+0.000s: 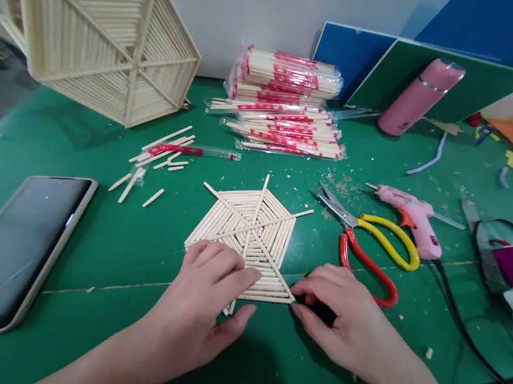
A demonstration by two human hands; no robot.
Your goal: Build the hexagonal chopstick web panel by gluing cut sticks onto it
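Note:
A flat hexagonal panel of glued wooden sticks (251,224) lies on the green table (130,250) in front of me. My left hand (205,297) lies palm down on the panel's near left part, fingers stretched flat over the sticks. My right hand (339,315) is at the panel's near right corner, fingers curled and pinched at the end of the bottom stick. Red and yellow scissors (369,245) lie just right of the panel, a pink glue gun (411,216) beyond them.
A phone (8,250) lies at the left. A large stick-built hexagonal structure (97,30) stands at the back left, loose cut sticks (154,159) before it. Packs of chopsticks (285,102) and a pink flask (420,95) sit at the back. A black cable (457,308) runs at the right.

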